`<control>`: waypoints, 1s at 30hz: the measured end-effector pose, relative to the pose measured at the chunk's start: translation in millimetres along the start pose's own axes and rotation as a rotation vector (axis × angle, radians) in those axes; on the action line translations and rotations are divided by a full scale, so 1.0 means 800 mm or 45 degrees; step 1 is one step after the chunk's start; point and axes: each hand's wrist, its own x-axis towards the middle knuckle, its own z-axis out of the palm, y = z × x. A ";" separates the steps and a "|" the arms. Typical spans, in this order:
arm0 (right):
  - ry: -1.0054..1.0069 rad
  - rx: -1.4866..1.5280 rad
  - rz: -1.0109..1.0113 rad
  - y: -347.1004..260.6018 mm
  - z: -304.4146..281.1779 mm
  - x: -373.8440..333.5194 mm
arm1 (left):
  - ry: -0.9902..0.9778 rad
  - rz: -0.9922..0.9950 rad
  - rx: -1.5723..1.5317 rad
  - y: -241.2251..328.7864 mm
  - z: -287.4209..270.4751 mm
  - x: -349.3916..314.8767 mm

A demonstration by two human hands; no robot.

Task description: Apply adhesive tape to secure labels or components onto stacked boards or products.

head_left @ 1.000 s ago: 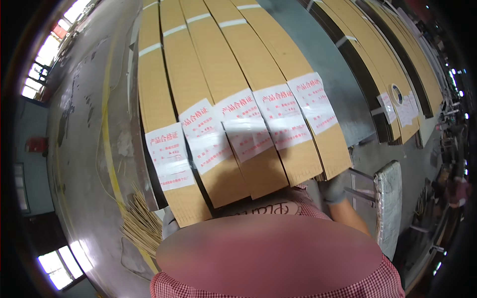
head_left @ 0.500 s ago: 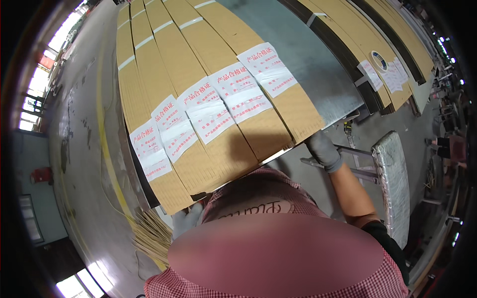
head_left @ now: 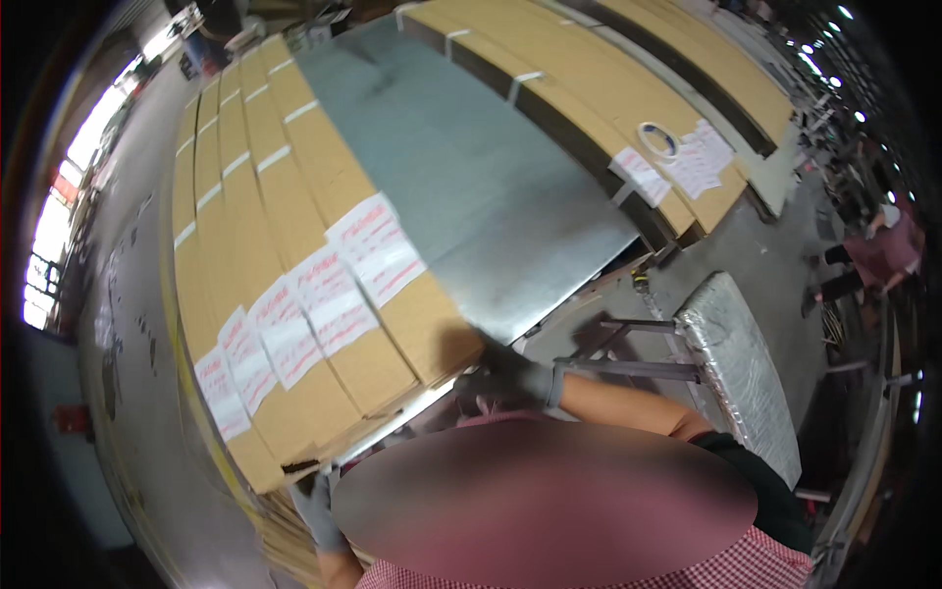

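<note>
Several long cardboard cartons (head_left: 343,358) lie side by side on a grey metal tabletop (head_left: 451,147), their near ends toward me. White paper labels with red print (head_left: 334,299) lie across them in a row. At the near right corner of the cartons is my right hand (head_left: 520,378) in a grey glove, touching the end; its fingers are blurred and partly hidden. My left hand (head_left: 319,510), also gloved in grey, is at the near left corner, its fingertips hidden beneath the carton edge. A torn dark gap shows in the cardboard just above it.
More cartons (head_left: 579,83) lie along the right side, bearing a tape roll (head_left: 658,141) and loose labels (head_left: 699,162). A plastic-wrapped padded board (head_left: 741,363) stands on metal legs at the right. Thin strips (head_left: 285,540) are bundled at lower left. Another person (head_left: 883,250) is far right.
My view has swung, so the cartons appear lower and further left. My right hand has moved left to the cartons' right corner, and my left hand shows more clearly at the left corner.
</note>
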 end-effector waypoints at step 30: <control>0.706 -0.256 0.643 0.163 -0.537 -0.506 | -0.948 -0.176 -0.298 0.049 0.727 -0.018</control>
